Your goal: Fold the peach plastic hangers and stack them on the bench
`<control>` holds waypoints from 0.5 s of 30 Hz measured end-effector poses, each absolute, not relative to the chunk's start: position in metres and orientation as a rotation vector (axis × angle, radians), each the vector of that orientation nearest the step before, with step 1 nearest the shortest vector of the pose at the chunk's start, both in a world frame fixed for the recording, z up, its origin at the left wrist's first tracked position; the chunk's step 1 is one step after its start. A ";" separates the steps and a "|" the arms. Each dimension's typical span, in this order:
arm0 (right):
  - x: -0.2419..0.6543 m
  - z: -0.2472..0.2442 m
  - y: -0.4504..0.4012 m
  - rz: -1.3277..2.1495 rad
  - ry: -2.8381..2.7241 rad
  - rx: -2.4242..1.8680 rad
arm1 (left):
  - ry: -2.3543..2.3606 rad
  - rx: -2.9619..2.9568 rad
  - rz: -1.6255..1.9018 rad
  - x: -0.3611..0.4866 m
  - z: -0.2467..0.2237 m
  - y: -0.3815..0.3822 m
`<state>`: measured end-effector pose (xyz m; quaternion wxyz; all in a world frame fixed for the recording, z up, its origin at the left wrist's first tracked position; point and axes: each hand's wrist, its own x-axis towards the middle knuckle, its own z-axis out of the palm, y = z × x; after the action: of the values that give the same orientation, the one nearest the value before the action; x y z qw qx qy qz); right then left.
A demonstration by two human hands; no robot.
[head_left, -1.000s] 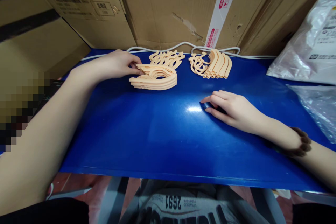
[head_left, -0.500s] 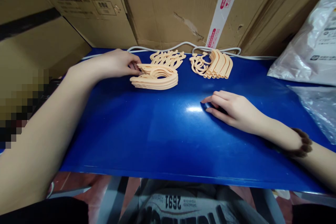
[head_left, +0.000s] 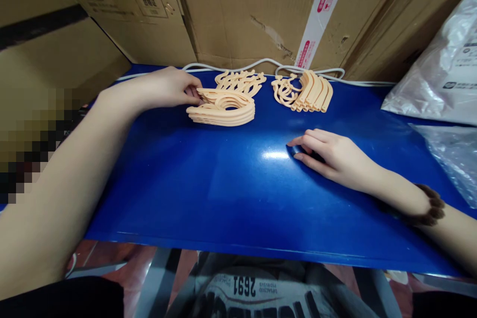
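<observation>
Beside a stack of curved peach plastic pieces (head_left: 223,118), which look like folding-hanger arms, is my left hand (head_left: 179,87). Its fingers close round the stack's left end; the fingertips are partly hidden. Just behind lie wavy peach plastic pieces (head_left: 242,79). Farther right are small peach hooks (head_left: 283,90), touching a row of bent hanger arms (head_left: 315,92). My right hand (head_left: 328,156) rests on the blue table (head_left: 208,194), thumb and forefinger apart, with nothing between them.
A white cable (head_left: 253,64) runs along the table's back edge, against large cardboard boxes (head_left: 238,15). On the right lie a white plastic bag (head_left: 436,79) and a clear plastic wrapper (head_left: 450,154). The table's front edge is close to my lap.
The view has shifted slightly. Both hands and the peach pieces keep about the same places on the table.
</observation>
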<state>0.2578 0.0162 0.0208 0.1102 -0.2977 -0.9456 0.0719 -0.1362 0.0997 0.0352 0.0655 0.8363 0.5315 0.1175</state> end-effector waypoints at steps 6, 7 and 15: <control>0.259 0.021 0.017 0.222 -2.786 -0.880 | 1.843 2.477 0.098 -0.137 0.051 0.093; 0.259 0.021 0.017 0.221 -2.786 -0.877 | 1.892 2.474 0.090 -0.134 0.056 0.089; 0.258 0.021 0.017 0.205 -2.786 -0.871 | 1.949 2.671 0.524 -0.075 0.082 0.048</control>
<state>0.2582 0.0166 0.0210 0.1073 -0.2961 -0.9466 0.0697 -0.0749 0.0480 0.0825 -0.1029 0.7937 0.5791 0.1556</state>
